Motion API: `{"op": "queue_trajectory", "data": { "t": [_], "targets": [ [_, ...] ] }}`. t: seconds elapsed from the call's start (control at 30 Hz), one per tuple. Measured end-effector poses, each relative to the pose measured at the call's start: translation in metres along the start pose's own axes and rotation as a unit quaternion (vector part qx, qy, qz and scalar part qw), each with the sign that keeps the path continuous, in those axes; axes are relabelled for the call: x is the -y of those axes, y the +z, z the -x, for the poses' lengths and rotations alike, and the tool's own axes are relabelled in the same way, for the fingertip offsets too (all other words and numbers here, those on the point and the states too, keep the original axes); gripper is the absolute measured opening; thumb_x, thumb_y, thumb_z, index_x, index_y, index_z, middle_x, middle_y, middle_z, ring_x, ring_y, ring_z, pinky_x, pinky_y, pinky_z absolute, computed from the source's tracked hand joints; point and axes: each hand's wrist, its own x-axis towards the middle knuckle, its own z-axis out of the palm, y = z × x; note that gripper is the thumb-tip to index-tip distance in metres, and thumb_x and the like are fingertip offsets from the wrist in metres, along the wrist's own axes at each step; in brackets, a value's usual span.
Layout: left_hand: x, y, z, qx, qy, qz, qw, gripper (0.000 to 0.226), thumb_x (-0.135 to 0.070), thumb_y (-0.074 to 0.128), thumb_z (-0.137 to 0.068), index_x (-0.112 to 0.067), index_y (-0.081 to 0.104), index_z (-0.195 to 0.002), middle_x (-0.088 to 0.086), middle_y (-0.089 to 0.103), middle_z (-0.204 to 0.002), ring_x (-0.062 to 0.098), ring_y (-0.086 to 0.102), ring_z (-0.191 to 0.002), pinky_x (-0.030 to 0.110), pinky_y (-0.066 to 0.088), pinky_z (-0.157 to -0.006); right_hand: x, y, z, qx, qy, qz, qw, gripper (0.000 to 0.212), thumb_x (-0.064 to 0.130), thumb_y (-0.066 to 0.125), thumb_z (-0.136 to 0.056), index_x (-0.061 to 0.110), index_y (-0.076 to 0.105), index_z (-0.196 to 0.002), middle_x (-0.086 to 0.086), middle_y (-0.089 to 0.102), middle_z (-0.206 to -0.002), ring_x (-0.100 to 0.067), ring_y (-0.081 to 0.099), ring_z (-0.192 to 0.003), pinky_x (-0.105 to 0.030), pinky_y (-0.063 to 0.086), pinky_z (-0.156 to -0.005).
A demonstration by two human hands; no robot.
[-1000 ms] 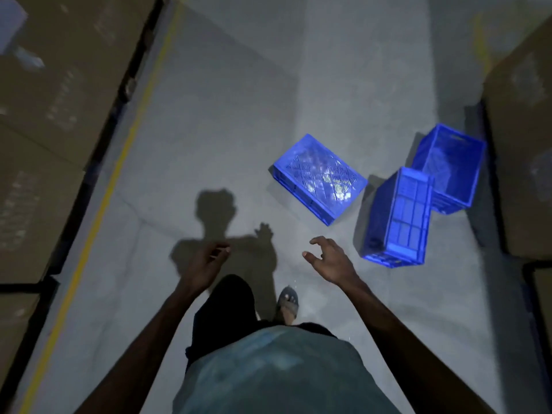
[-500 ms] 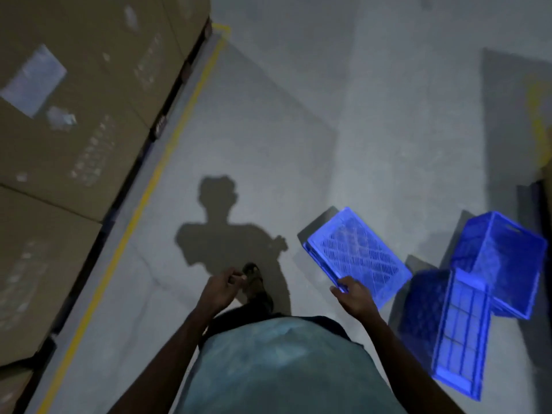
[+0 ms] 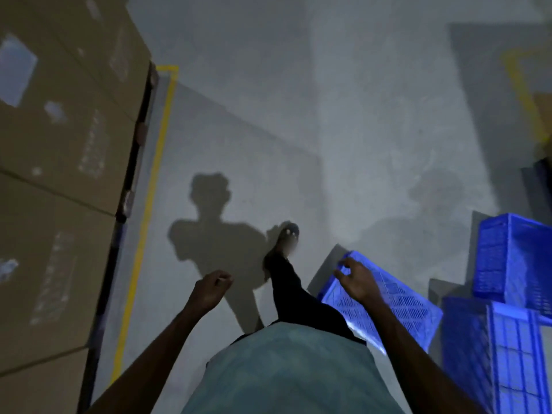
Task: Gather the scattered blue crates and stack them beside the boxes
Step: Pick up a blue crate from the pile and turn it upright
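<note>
Since half a second ago, right hand (image 3: 357,280) has slid up the flat crate (image 3: 397,306), fingers curled over its far corner; grip uncertain. Left hand (image 3: 210,289) loosely curled, empty. Two more crates (image 3: 513,258) sit near the floor's right edge; none yet beside the cardboard boxes (image 3: 59,174).

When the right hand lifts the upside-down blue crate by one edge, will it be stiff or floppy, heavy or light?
The overturned crate looks like rigid moulded plastic, so it should stay stiff. Its perforated lattice base suggests it is light for its size. With only the right hand at one corner, it will probably hang tilted.
</note>
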Motion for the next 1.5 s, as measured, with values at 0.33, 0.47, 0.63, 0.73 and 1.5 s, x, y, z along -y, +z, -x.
{"op": "queue_trajectory", "data": {
  "t": [0.33, 0.47, 0.63, 0.73, 1.5],
  "targets": [
    [-0.251, -0.109, -0.207, -0.031, 0.125, -0.075, 0.989, 0.015, -0.025, 0.063, -0.101, -0.013, 0.071, -0.106, 0.000, 0.072, -0.094, 0.016, 0.066, -0.088, 0.021, 0.045, -0.072, 0.098, -0.099, -0.173, -0.028, 0.093, -0.101, 0.990, 0.037, 0.038, 0.069, -0.094, 0.013, 0.066, -0.122, -0.015, 0.069, -0.123, -0.028, 0.063, -0.117, -0.030, 0.043, -0.094],
    [-0.331, -0.120, -0.294, 0.020, 0.132, -0.113, 0.984, 0.024, -0.026, 0.067, -0.098, -0.009, 0.074, -0.112, 0.003, 0.074, -0.103, 0.020, 0.068, -0.098, 0.025, 0.045, -0.082, 0.115, -0.154, -0.229, -0.061, 0.133, -0.135, 0.980, 0.038, 0.041, 0.066, -0.095, 0.017, 0.064, -0.125, -0.014, 0.067, -0.125, -0.029, 0.061, -0.120, -0.032, 0.043, -0.097],
    [-0.425, -0.107, -0.389, 0.132, 0.175, -0.222, 0.950, 0.020, -0.030, 0.066, -0.099, -0.015, 0.073, -0.109, 0.000, 0.070, -0.101, 0.021, 0.067, -0.100, 0.028, 0.043, -0.082, 0.105, -0.200, -0.277, -0.113, 0.224, -0.208, 0.945, 0.038, 0.040, 0.067, -0.095, 0.016, 0.065, -0.125, -0.014, 0.068, -0.124, -0.029, 0.062, -0.119, -0.032, 0.044, -0.096],
    [-0.496, -0.088, -0.440, 0.184, 0.214, -0.254, 0.925, 0.007, -0.028, 0.062, -0.101, -0.025, 0.069, -0.104, -0.003, 0.071, -0.102, 0.021, 0.068, -0.100, 0.026, 0.045, -0.081, 0.095, -0.219, -0.296, -0.138, 0.289, -0.267, 0.909, 0.037, 0.039, 0.067, -0.096, 0.011, 0.066, -0.122, -0.014, 0.071, -0.119, -0.027, 0.065, -0.116, -0.027, 0.041, -0.089],
    [-1.001, 0.187, -0.637, 0.332, 0.451, -0.541, 0.627, 0.012, -0.050, 0.064, -0.094, -0.038, 0.065, -0.091, -0.003, 0.075, -0.091, 0.019, 0.071, -0.090, 0.031, 0.053, -0.081, 0.020, -0.402, -0.437, -0.329, 0.492, -0.525, 0.612, 0.038, 0.043, 0.064, -0.097, 0.015, 0.066, -0.122, -0.012, 0.071, -0.121, -0.029, 0.063, -0.115, -0.031, 0.042, -0.092]
  ]
}}
